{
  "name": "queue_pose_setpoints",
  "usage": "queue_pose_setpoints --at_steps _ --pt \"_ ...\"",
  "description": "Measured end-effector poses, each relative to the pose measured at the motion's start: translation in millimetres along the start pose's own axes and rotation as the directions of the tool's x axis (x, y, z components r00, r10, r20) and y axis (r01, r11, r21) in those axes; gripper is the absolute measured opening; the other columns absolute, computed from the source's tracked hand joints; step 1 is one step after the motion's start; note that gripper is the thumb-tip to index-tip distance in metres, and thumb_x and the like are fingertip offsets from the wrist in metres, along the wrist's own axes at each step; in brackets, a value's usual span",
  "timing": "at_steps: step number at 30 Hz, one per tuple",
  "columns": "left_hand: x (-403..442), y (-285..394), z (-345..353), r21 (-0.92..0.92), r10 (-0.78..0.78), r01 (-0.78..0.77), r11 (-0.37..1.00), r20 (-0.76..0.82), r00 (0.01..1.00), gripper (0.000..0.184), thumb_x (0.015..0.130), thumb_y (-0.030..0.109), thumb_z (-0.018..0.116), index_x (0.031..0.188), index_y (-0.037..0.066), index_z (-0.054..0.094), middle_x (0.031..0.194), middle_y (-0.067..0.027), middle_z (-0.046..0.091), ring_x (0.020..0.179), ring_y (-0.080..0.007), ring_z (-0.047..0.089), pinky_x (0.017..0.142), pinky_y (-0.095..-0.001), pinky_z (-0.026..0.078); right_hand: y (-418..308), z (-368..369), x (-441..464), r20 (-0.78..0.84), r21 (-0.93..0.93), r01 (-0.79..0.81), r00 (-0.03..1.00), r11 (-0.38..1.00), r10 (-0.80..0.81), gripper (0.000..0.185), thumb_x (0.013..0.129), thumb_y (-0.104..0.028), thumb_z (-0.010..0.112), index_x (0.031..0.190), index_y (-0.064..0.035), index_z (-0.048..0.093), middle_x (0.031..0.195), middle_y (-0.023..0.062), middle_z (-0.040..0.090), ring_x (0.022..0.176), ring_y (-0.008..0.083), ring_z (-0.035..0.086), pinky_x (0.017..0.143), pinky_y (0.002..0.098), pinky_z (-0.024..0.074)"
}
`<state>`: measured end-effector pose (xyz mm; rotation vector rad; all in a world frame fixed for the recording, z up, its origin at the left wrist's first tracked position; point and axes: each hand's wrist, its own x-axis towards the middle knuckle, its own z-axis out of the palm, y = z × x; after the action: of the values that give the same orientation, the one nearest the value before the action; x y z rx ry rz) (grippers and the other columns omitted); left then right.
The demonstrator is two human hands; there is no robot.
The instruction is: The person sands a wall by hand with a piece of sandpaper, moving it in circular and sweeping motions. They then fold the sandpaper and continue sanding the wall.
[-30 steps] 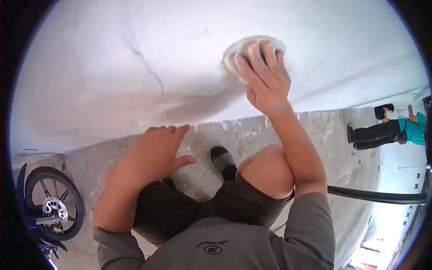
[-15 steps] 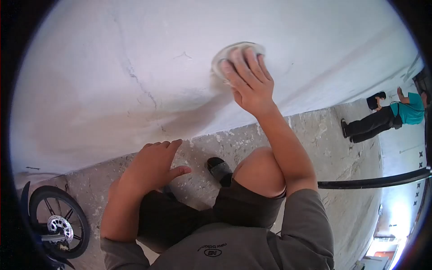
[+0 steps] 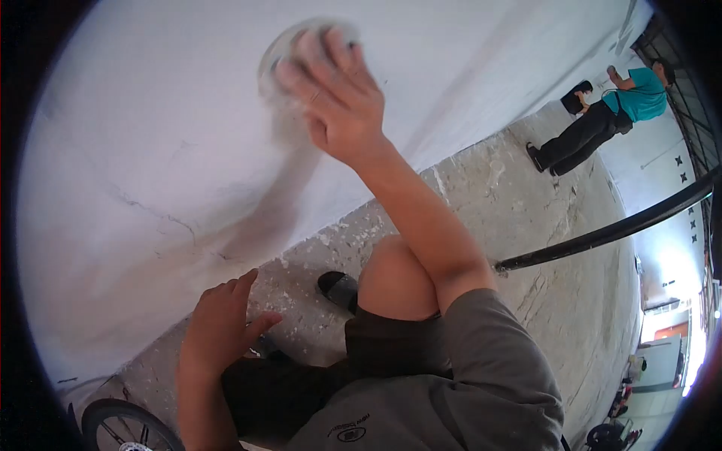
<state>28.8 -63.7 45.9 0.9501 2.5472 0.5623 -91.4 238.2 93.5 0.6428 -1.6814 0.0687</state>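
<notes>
Right hand (image 3: 342,101) gripping round pale disc-like pad (image 3: 280,64), apparently flat on white cracked wall (image 3: 150,128); left hand (image 3: 224,319) empty, loosely spread.

A garage-like space: motorcycle wheel (image 3: 129,427), worn concrete floor (image 3: 519,225), metal roof beams (image 3: 683,105).

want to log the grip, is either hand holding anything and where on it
The right hand holds a pale round pad by its back, fingers spread over it. The left hand holds nothing.

Pale disc (image 3: 270,73) blurry, wheel (image 3: 104,413) (bottom left) only partly visible.
</notes>
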Motion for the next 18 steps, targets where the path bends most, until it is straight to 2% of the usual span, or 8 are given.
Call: queue_pose_setpoints --at_steps 1,2,4,5,8,14,16,18 --pt "0 -1 1 -0.004 0.047 -0.047 0.999 -0.056 0.997 0.074 0.086 0.044 0.075 0.137 -0.004 0.052 0.115 -0.0259 0.067 0.108 -0.0435 0.062 0.098 -0.0479 0.047 4 2 5 -0.115 -0.015 -0.061 0.992 0.998 0.059 0.034 0.09 -0.028 0.066 0.123 -0.0212 0.072 0.137 0.0057 0.065 0.133 0.0327 0.056 0.109 0.0503 0.0457" --pt "-1 0 2 -0.005 0.052 -0.052 0.999 -0.054 0.997 0.074 0.086 0.044 0.075 0.137 -0.004 0.052 0.115 -0.0259 0.067 0.108 -0.0435 0.062 0.098 -0.0479 0.047 -1 3 2 -0.112 -0.02 -0.061 0.992 0.998 0.058 0.034 0.09 -0.028 0.066 0.123 -0.0212 0.072 0.137 0.0057 0.065 0.133 0.0327 0.056 0.109 0.0503 0.0457" --pt "1 2 1 0.024 0.053 -0.052 0.998 -0.047 0.997 0.073 0.085 0.043 0.077 0.136 -0.003 0.053 0.117 -0.0267 0.066 0.111 -0.0446 0.061 0.099 -0.0482 0.046 -22 4 -12 -0.005 0.077 -0.152 0.988 0.985 0.153 0.043 0.085 -0.013 0.063 0.127 -0.0215 0.072 0.134 0.0101 0.066 0.135 0.0389 0.053 0.11 0.0554 0.0431" --pt "3 3 1 0.028 0.067 -0.066 0.997 -0.051 0.996 0.073 0.085 0.043 0.077 0.136 -0.003 0.053 0.117 -0.0267 0.066 0.111 -0.0446 0.061 0.099 -0.0482 0.046 -30 4 -20 0.137 0.053 -0.095 0.987 0.994 0.087 0.042 0.085 -0.015 0.064 0.126 -0.0216 0.072 0.135 0.0099 0.065 0.135 0.039 0.053 0.112 0.0561 0.0418" --pt "3 4 1 -0.01 0.079 -0.08 0.997 -0.068 0.995 0.073 0.085 0.042 0.077 0.136 -0.003 0.053 0.119 -0.0255 0.066 0.111 -0.0448 0.061 0.1 -0.0485 0.046 -31 5 -22 0.096 0.123 0.027 0.995 0.992 -0.038 0.04 0.087 -0.018 0.065 0.126 -0.0217 0.072 0.136 0.0103 0.065 0.135 0.0396 0.053 0.111 0.0563 0.0426" --pt "1 9 -3 -0.024 0.047 -0.048 0.999 -0.062 0.997 0.072 0.084 0.041 0.078 0.137 -0.002 0.053 0.119 -0.0239 0.066 0.112 -0.0451 0.06 0.1 -0.0488 0.046 -20 -1 -8 -0.02 0.089 -0.119 0.992 0.989 0.121 0.039 0.088 -0.019 0.066 0.126 -0.0195 0.072 0.138 0.0106 0.064 0.134 0.0367 0.054 0.11 0.0561 0.0419" --pt "2 6 -2 -0.013 0.055 -0.056 0.998 -0.063 0.996 0.072 0.084 0.041 0.078 0.137 -0.001 0.053 0.119 -0.0239 0.066 0.112 -0.0448 0.06 0.1 -0.0487 0.046 -35 -3 -20 0.139 0.136 -0.139 0.983 0.981 0.12 0.038 0.089 -0.021 0.065 0.126 -0.0197 0.071 0.138 0.0103 0.064 0.133 0.0369 0.055 0.111 0.0561 0.0414" --pt "2 6 -3 -0.012 0.06 -0.061 0.998 -0.068 0.996 0.072 0.084 0.041 0.078 0.137 -0.001 0.053 0.119 -0.0239 0.066 0.112 -0.0445 0.06 0.1 -0.0487 0.046 -33 4 -28 0.109 0.135 -0.074 0.992 0.988 0.06 0.038 0.088 -0.023 0.064 0.125 -0.0194 0.072 0.139 0.0106 0.063 0.134 0.0365 0.054 0.111 0.0566 0.0413"
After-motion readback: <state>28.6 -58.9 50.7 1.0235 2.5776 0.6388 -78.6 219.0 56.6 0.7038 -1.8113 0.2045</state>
